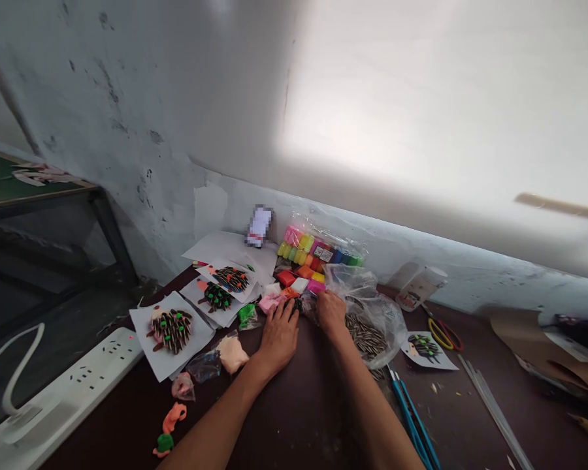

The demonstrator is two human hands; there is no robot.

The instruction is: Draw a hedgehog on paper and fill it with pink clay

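Note:
My left hand (280, 334) lies with its fingers spread, fingertips at the near edge of a pile of coloured clay packets. A pink clay lump (270, 301) and a green clay packet (247, 316) are by its fingers. My right hand (331, 312) is closed, its fingers curled down beside a magenta clay packet (315, 286); what they grip, if anything, is hidden. Against that wrist, a clear plastic bag (389, 320) holds many striped seeds (365, 334). Left of my left hand sits a peach clay lump (232, 354) in a wrapper.
Paper cards with seed-covered hedgehog figures (171, 329) lie left; another card (425, 350) lies right. Behind are a pack of coloured clay (318, 251) and a phone (259, 226). Scissors (443, 334), a white cup (424, 287), blue-handled tools (411, 414) and a power strip (91, 378) flank the work area.

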